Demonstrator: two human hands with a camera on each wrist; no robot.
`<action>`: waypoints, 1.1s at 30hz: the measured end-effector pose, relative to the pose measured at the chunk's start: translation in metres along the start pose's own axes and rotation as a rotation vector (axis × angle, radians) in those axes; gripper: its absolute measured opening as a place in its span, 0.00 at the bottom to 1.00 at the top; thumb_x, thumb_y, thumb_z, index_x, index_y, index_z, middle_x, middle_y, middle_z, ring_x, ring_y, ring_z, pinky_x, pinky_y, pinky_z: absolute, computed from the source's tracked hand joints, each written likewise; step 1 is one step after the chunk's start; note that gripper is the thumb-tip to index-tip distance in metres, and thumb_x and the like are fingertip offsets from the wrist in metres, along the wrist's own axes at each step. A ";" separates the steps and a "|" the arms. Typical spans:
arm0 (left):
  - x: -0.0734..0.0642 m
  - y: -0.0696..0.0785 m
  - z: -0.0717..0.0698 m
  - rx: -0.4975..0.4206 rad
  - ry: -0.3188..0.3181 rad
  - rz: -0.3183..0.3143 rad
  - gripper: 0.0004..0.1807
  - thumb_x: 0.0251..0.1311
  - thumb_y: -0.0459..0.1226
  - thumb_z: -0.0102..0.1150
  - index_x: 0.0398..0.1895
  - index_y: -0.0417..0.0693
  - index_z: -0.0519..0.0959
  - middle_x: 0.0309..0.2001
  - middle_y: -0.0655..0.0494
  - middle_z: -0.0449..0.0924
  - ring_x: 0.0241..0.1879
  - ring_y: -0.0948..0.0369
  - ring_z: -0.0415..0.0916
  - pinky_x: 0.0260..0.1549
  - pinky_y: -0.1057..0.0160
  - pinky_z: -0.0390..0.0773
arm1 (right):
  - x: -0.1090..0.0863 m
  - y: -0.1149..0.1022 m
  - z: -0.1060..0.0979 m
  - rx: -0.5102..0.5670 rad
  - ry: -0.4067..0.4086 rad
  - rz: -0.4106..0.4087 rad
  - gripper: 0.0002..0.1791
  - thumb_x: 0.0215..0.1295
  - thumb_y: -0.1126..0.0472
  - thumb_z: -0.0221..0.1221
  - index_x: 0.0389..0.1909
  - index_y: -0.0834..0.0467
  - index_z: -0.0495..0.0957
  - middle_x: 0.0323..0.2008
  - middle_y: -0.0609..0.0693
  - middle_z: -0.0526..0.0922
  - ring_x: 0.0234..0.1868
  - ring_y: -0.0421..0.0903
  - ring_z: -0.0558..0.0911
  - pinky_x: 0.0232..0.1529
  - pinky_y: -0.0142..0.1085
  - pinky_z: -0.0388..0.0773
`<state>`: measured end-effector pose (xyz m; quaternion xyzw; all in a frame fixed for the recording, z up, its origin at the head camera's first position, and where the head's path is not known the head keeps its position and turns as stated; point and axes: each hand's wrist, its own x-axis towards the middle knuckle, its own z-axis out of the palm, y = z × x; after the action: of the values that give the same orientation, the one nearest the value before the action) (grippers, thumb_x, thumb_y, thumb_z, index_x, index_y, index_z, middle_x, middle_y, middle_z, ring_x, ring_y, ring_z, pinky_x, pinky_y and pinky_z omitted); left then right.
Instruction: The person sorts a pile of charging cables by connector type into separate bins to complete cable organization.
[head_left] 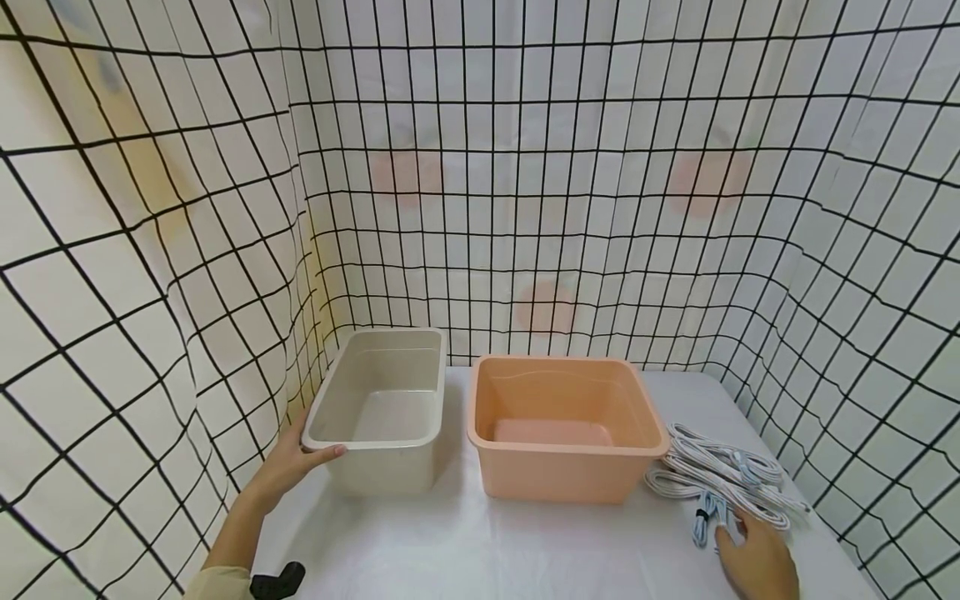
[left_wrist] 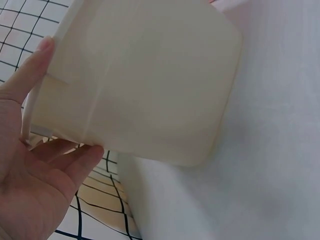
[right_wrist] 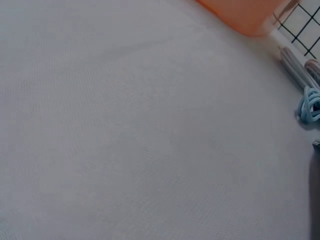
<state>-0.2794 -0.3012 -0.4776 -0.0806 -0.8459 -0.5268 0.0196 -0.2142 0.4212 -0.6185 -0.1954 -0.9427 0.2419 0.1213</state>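
White cords [head_left: 727, 483] lie in long loops on the right side of the white table [head_left: 555, 550], just beside the peach tub [head_left: 558, 475]. A light blue cord [head_left: 702, 532] with a black band [head_left: 702, 514] round it lies at the near edge of the white cords. The right hand [head_left: 761, 560] is at the near side of this pile, with its fingertips by the cords; I cannot tell if they pinch anything. Over on the left, the left hand [head_left: 288, 462] holds the near left corner of the cream tub [head_left: 382, 473], with the thumb on the front and the other fingers round the side. Both tubs stand upright with their open tops up, and there is a gap between them. A black wire grid [head_left: 493, 102] goes round the back and both sides. A pale sleeve [head_left: 217, 585] shows on the left arm.
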 end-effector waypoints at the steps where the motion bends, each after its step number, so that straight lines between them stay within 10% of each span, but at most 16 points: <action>1: 0.000 0.000 0.000 -0.001 0.000 -0.001 0.55 0.64 0.44 0.72 0.83 0.43 0.45 0.71 0.31 0.61 0.67 0.36 0.66 0.58 0.40 0.72 | 0.000 0.000 0.001 0.001 -0.006 0.021 0.30 0.66 0.53 0.61 0.59 0.74 0.73 0.45 0.67 0.81 0.49 0.68 0.78 0.47 0.63 0.73; 26: 0.000 -0.006 0.001 -0.017 -0.002 0.011 0.55 0.65 0.42 0.71 0.84 0.45 0.43 0.72 0.32 0.60 0.67 0.35 0.65 0.56 0.40 0.75 | -0.010 -0.003 -0.003 0.084 0.035 0.201 0.26 0.64 0.52 0.64 0.54 0.68 0.80 0.52 0.72 0.80 0.49 0.77 0.75 0.44 0.63 0.70; 33: 0.000 -0.006 0.001 -0.009 -0.002 0.008 0.55 0.65 0.43 0.71 0.84 0.46 0.42 0.72 0.33 0.59 0.67 0.35 0.65 0.57 0.38 0.74 | -0.010 -0.017 -0.017 0.153 0.160 0.176 0.23 0.64 0.53 0.65 0.53 0.65 0.82 0.52 0.70 0.82 0.51 0.77 0.73 0.44 0.63 0.67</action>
<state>-0.2803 -0.3032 -0.4830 -0.0846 -0.8432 -0.5305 0.0207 -0.2048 0.4106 -0.5968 -0.2861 -0.8880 0.3065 0.1887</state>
